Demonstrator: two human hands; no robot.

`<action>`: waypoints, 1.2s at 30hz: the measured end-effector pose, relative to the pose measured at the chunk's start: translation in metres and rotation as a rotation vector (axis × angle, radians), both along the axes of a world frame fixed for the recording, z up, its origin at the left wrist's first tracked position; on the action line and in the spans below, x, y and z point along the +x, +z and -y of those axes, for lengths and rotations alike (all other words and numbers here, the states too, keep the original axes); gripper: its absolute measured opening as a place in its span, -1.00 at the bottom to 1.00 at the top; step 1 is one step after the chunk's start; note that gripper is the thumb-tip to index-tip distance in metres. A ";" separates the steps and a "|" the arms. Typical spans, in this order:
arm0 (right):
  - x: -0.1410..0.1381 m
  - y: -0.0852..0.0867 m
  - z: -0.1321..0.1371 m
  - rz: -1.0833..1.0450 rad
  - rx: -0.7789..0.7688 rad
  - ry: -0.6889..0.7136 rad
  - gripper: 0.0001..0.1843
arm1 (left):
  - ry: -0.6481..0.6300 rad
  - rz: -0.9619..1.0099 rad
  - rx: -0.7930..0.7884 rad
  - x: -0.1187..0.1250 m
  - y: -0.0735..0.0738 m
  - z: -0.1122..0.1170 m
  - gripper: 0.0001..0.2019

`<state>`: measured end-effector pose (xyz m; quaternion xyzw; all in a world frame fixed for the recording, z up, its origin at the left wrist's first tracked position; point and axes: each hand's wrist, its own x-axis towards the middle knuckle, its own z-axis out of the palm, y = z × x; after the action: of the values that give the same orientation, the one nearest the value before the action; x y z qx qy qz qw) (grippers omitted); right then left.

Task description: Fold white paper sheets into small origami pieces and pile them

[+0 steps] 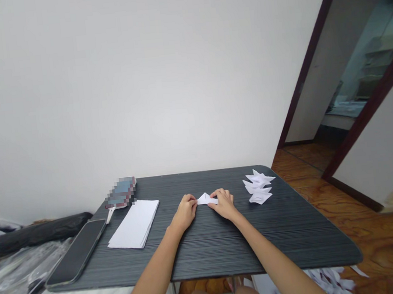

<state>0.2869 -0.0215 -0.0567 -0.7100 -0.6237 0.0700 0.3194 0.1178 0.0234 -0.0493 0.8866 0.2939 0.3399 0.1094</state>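
Between my two hands, near the middle of the dark table, is a small piece of folded white paper [205,198] with a pointed top and a flat strip along its lower edge. My left hand [186,211] pinches its left end, fingers pressed together. On the other end, my right hand [224,203] grips the paper with thumb and curled fingers. Several folded paper boats [257,186] sit in a loose pile to the right of my right hand. Off to the left lies a stack of white paper sheets [134,224].
A phone [77,253] rests along the table's [208,258] left edge. Behind it is a pixelated packet [121,192]. Plastic bags [20,273] and a black roll [37,235] lie left of the table. Many folded papers [332,282] are on the floor at right. A white wall stands behind.
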 end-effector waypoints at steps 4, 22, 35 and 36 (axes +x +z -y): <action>-0.001 0.001 -0.004 -0.042 -0.017 0.000 -0.64 | 0.001 -0.008 -0.003 0.000 0.000 -0.002 -0.77; -0.001 0.015 -0.006 -0.553 0.246 0.291 -0.86 | -0.137 0.584 -0.848 -0.001 0.012 -0.008 -0.74; -0.005 0.025 0.004 -0.410 0.327 0.369 -0.90 | -0.218 0.762 -1.087 0.000 0.018 -0.003 -0.67; -0.005 0.027 0.006 -0.395 0.327 0.373 -0.91 | -0.202 0.758 -1.096 0.000 0.019 -0.003 -0.67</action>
<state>0.2816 -0.0274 -0.0294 -0.4953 -0.6720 0.1629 0.5258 0.1182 0.0265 -0.0307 0.5456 0.2807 0.4173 0.6704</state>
